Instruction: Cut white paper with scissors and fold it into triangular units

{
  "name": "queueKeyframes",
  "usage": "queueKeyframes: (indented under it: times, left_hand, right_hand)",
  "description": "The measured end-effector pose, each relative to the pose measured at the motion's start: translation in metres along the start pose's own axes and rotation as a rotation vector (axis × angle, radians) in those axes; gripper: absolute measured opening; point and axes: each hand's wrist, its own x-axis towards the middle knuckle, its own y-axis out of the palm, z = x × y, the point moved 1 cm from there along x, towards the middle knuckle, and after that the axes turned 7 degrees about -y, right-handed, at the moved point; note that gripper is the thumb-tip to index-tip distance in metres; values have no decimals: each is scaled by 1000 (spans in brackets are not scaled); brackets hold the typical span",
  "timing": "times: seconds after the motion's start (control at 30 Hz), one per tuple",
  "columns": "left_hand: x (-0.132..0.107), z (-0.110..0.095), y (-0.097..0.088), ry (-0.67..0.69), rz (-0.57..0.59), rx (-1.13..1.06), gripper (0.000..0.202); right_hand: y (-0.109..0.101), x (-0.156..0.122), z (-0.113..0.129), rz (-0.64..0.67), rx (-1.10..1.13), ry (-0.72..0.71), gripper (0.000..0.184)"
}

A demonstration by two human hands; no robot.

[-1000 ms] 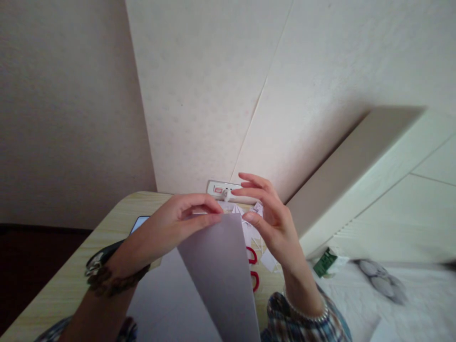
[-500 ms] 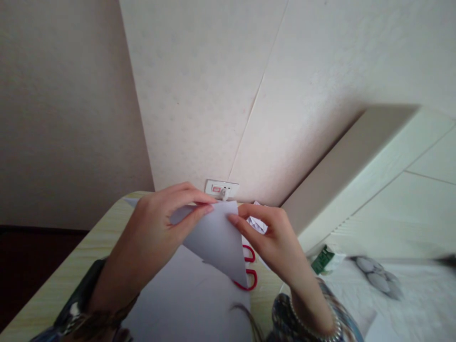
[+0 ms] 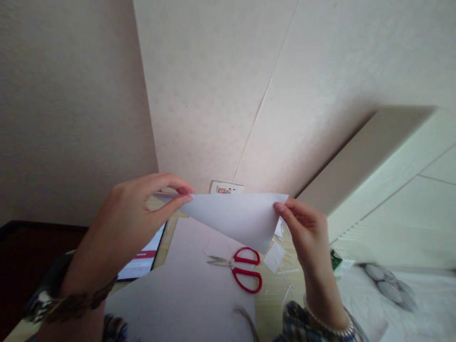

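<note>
A folded sheet of white paper (image 3: 231, 213) is stretched between my two hands above the table, its long straight edge uppermost. My left hand (image 3: 142, 204) pinches that top edge between thumb and fingers, near the left end. At the right corner, my right hand (image 3: 302, 223) grips the paper with the thumb in front and the fingers behind it. Below the paper, scissors with red handles (image 3: 245, 270) lie with blades slightly apart on a larger white sheet (image 3: 185, 294).
A tablet with a lit screen (image 3: 142, 259) lies partly behind my left wrist. Paper scraps (image 3: 275, 256) are scattered on the wooden table (image 3: 272, 304) at right. A wall socket (image 3: 226, 187) is behind the paper. Bedding (image 3: 374, 318) is at the far right.
My hands have moved apart, the right one to the right and the left one to the left, spreading the paper wide between them. The scissors and tablet have come into view.
</note>
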Motion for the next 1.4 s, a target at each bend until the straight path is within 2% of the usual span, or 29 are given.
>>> queueKeyframes:
  times: [0.1,0.27,0.4,0.63,0.73,0.97,1.07,1.23,1.3,1.4]
  left_hand:
    - [0,2,0,-99,23,-80,15]
    - [-1,-4,0,-127,-21,-348,12]
    - [-2,-7,1,-199,-41,-485,14]
    - [-3,-7,6,-379,27,-698,12]
    - [-3,-6,7,-440,54,-729,10]
    - [-5,-3,1,-388,84,-619,9]
    - [-6,-1,-1,-404,33,-603,9]
    - [-5,-1,4,-416,-123,-664,12]
    - [-4,-2,6,-420,-103,-715,16]
    - [-4,-5,6,-446,8,-749,24]
  right_hand:
    - [-6,-1,-6,-42,11,18,23]
    - [-13,-3,-14,-106,20,30,25]
    - [-16,-8,-21,-123,56,43,26]
    - [-19,-18,-33,-190,88,64,17]
    - [-20,-20,-35,-204,73,54,15]
    - [-19,-24,-36,-216,99,78,17]
    - [-15,-26,-35,-212,114,91,17]
    - [-9,-27,-32,-220,132,111,20]
    - [-9,-27,-33,-228,136,114,21]
    - [-10,-28,-36,-253,137,115,20]
